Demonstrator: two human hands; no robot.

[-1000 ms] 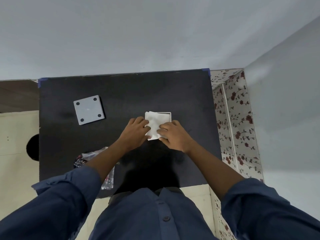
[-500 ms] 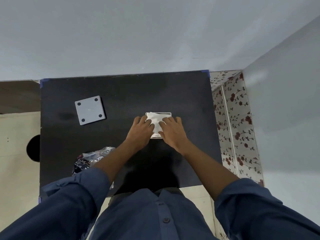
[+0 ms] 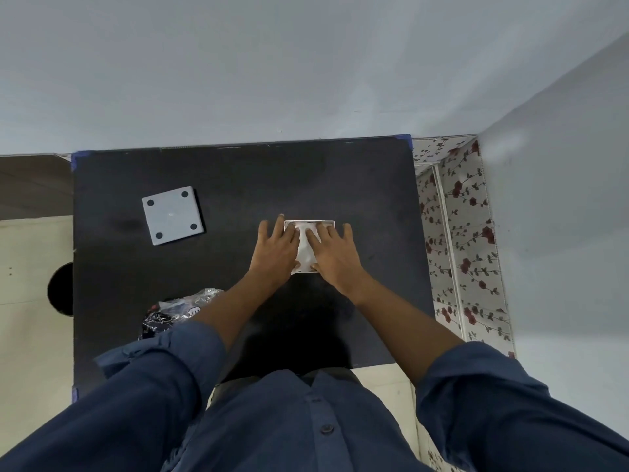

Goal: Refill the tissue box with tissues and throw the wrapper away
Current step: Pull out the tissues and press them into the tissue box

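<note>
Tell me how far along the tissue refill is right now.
Done: the wrapper lies open and crumpled at the table's near left. In hand: the left hand and right hand press flat on the tissues inside the open box. Left: fitting the square grey lid, which lies apart, and binning the wrapper.

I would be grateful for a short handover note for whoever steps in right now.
Left hand: flat, fingers spread, pressing on the tissues.
Right hand: the same, pressing beside it.
Tissue box: open, mid-table on the black table, tissues inside and almost level with the rim.
Lid: grey square plate with four dark dots, lying apart to the left of the box.
Wrapper: crumpled on the table's near left, partly under the left forearm.
Done: tissues unwrapped and placed in the box.
Left: finish pressing them down, refit the lid, throw the wrapper away.
</note>
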